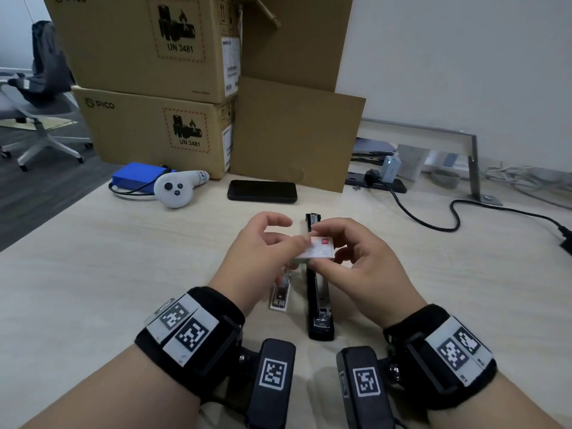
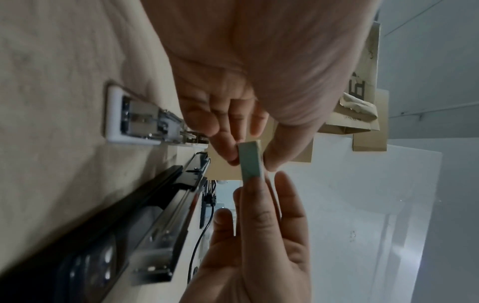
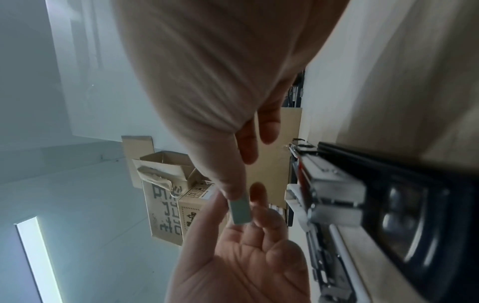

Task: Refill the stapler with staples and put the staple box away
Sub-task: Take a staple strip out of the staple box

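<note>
A small white staple box (image 1: pixel 315 249) with a red mark hangs above the table, held from both sides. My left hand (image 1: pixel 278 239) pinches its left end; in the left wrist view its fingers (image 2: pixel 225 147) clamp the pale green edge of the box (image 2: pixel 251 166). My right hand (image 1: pixel 337 247) pinches the right end of the box (image 3: pixel 239 211). Under the hands a long black stapler (image 1: pixel 318 305) lies flat on the table with its metal channel exposed. To its left lies a smaller white stapler (image 1: pixel 280 297), partly hidden by my left hand.
A black phone (image 1: pixel 262 191), a white controller (image 1: pixel 176 188) and a blue pack (image 1: pixel 136 178) lie farther back. Stacked cardboard boxes (image 1: pixel 154 131) stand behind them. A black power cable (image 1: pixel 433 221) runs across the right side. An office chair (image 1: pixel 37 97) stands off the table's left.
</note>
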